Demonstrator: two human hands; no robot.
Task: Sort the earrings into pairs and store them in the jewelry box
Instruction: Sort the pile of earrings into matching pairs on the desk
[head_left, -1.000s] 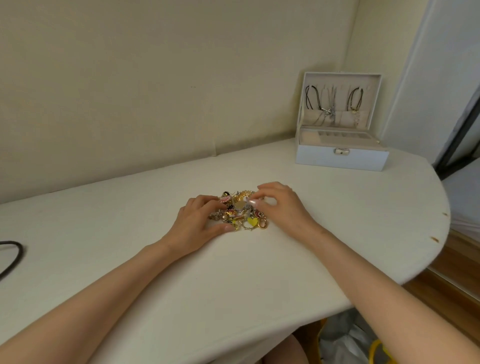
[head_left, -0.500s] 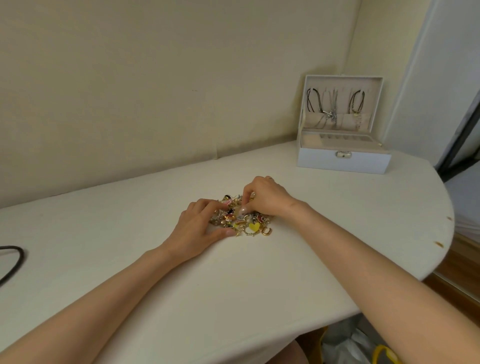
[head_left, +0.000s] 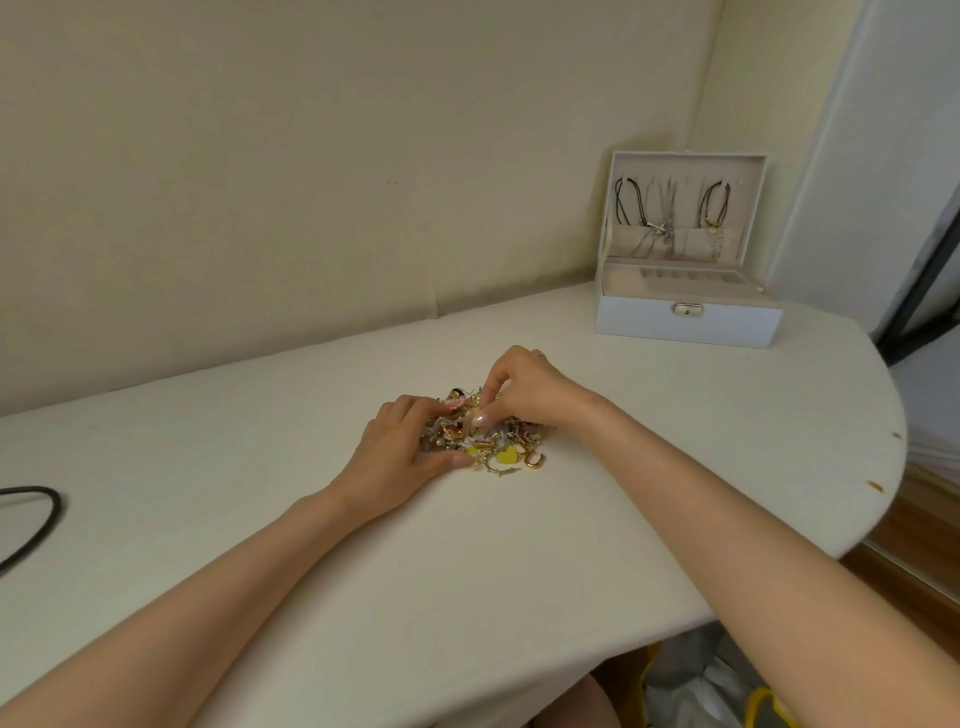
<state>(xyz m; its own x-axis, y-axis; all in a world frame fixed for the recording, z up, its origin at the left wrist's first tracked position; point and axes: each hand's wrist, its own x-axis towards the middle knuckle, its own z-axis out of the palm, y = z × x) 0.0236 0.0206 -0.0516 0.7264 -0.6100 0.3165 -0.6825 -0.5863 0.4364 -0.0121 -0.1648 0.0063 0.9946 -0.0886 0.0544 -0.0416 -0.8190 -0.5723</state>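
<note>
The grip of the right hand (head_left: 524, 392) is closing from above: its thumb and forefinger are curling down and pinching into the top of the pile of small gold, yellow and pink earrings (head_left: 485, 441). The pinched piece is hiding under the fingertips. The left hand (head_left: 400, 452) is resting on the cream tabletop (head_left: 467, 571) against the left side of the pile. Its thumb is stretching along the near edge and its fingers are bending onto the pile; I cannot tell if this grip is holding a piece.

At the near edge of the pile a yellow heart-shaped earring (head_left: 506, 455) is lying just beside a gold hoop earring (head_left: 534, 460). A black cable (head_left: 44, 519) is curving at the left edge of the tabletop.

Farther away, well apart from the pile, the white rectangular jewelry box (head_left: 685, 325) is standing at the far right of the tabletop. Its lid is standing upright and open, and dark cord necklaces (head_left: 626, 202) are hanging inside the lid.
</note>
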